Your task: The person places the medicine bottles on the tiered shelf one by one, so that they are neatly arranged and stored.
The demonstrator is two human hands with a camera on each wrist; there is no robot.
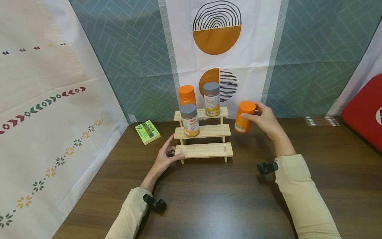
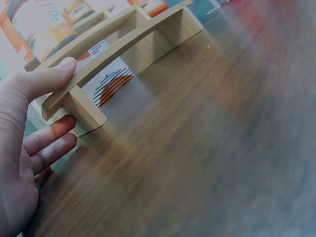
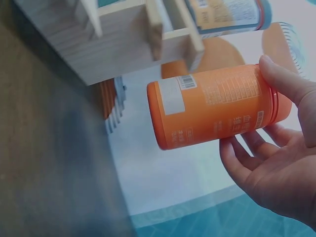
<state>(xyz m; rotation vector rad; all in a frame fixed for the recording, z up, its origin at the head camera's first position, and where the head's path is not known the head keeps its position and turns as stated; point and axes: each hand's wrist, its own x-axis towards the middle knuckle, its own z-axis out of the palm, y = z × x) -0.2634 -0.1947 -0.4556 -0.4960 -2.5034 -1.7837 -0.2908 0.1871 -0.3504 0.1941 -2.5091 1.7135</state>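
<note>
A three-step wooden display rack (image 1: 203, 150) stands on the table. My left hand (image 1: 164, 157) holds its left end, the thumb lying on a step's edge and the fingers beside the leg (image 2: 85, 111). To the right of the rack, my right hand (image 1: 266, 120) grips an orange bottle (image 3: 212, 106) between thumb and fingers near the lid, raised off the table. On the top step are another orange bottle (image 1: 187, 94) and a grey-lidded bottle (image 1: 212, 99). A second grey-lidded bottle (image 1: 190, 121) sits on the middle step's left side, partly covering the orange one behind.
A green-and-yellow small box (image 1: 147, 132) lies on the brown table (image 1: 215, 205) left of the rack. A red case (image 1: 365, 111) is at the right edge, near a flat patterned strip (image 1: 321, 121). Fabric hangings (image 1: 143, 66) stand behind the table.
</note>
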